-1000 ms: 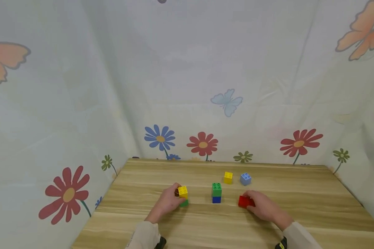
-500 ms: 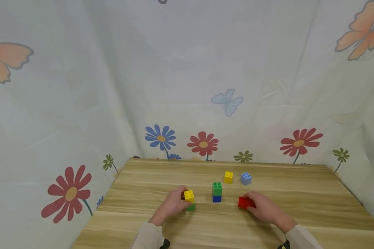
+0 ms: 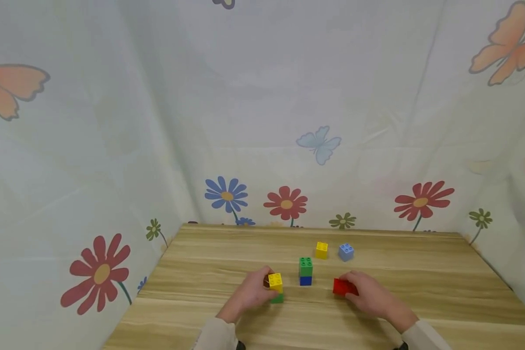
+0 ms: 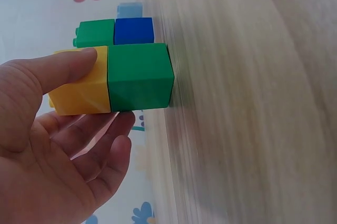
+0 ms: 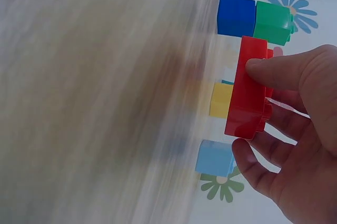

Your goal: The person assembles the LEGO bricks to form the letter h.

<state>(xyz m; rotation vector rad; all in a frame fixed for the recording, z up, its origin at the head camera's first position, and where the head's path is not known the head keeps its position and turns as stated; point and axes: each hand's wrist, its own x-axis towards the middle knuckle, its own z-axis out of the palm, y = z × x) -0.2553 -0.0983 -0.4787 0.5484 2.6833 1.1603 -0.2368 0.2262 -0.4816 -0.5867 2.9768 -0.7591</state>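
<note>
The left hand [image 3: 253,290] pinches a yellow-and-green stack [image 4: 118,79] and the right hand [image 3: 370,294] a red block [image 5: 244,97] by the sides, likely keeping studs [image 5: 267,111] uncovered; tabletop [image 3: 306,323] contact looks unclear. Ahead, between them, stands a green-and-blue stack [image 3: 306,272].

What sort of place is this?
Perhaps a play corner or small filming booth: light sheeting printed with flowers and butterflies hangs behind and beside a wood-grained table, where colourful toy bricks are set out.
</note>
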